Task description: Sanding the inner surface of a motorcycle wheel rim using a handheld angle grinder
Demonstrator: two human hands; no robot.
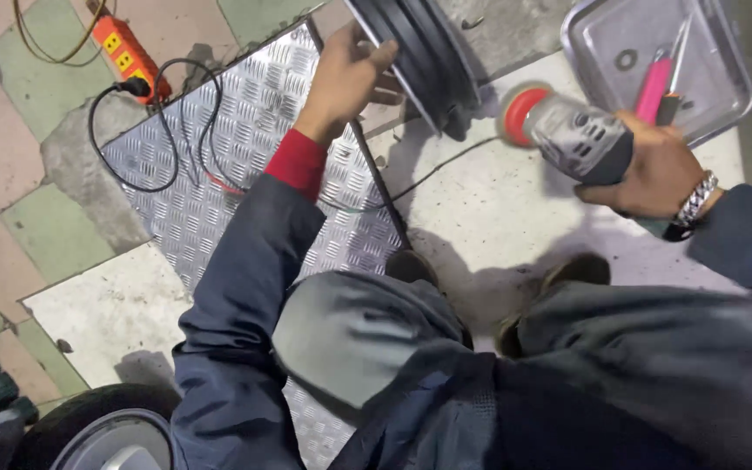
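My left hand [345, 74], at 12 o'clock, grips the wheel [419, 57] by its rim, keeping it upright on the floor [480, 209]. My right hand [654, 170], at 2 o'clock, is closed round the grinder [567, 130], disc facing the wheel. Tray [724, 96] behind.
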